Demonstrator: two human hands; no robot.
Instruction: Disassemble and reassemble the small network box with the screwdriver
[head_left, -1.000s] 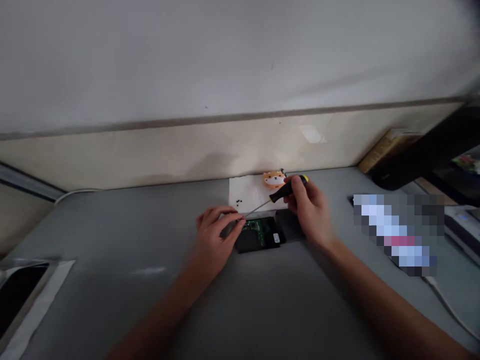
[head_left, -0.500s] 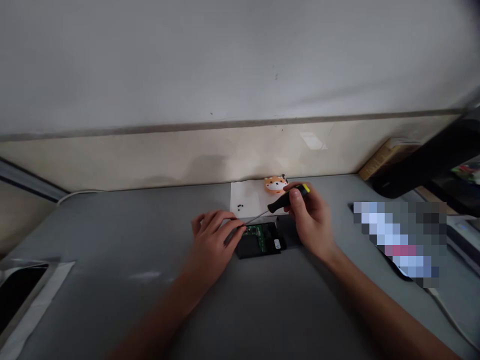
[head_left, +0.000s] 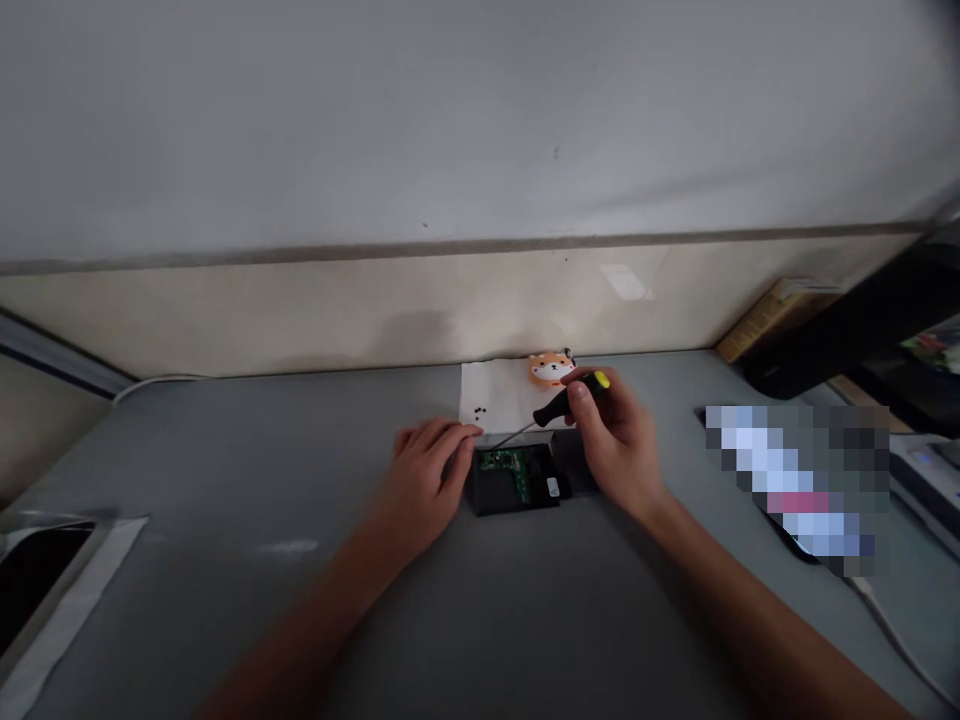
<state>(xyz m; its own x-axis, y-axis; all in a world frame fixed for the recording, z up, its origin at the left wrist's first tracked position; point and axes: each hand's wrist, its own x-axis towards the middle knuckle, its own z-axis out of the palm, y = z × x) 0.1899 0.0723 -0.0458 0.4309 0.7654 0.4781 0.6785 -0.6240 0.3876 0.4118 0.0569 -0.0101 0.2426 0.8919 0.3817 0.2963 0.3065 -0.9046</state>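
Note:
A small black device (head_left: 517, 482) with a bare green circuit board lies on the grey table (head_left: 300, 560). My right hand (head_left: 616, 440) is closed round a black screwdriver (head_left: 559, 403) with a yellow end; its thin shaft slants down left to the board's far left corner. My left hand (head_left: 426, 480) rests just left of the device, fingers loosely stretched toward the shaft's tip, touching the device's left edge. Behind lies a white paper (head_left: 495, 398) with several tiny black screws (head_left: 479, 412) and an orange animal-shaped figure (head_left: 551, 367).
A wall runs along the table's far edge. A black monitor (head_left: 862, 320) and a brown box (head_left: 772, 305) stand at the right, with a blurred-out object below them. A dark tray (head_left: 37, 580) sits at the left edge, a white cable (head_left: 154, 381) behind.
My left hand's fingers have drawn back from the screwdriver tip and flattened beside the device. The right hand and screwdriver shifted slightly; the view moved a little.

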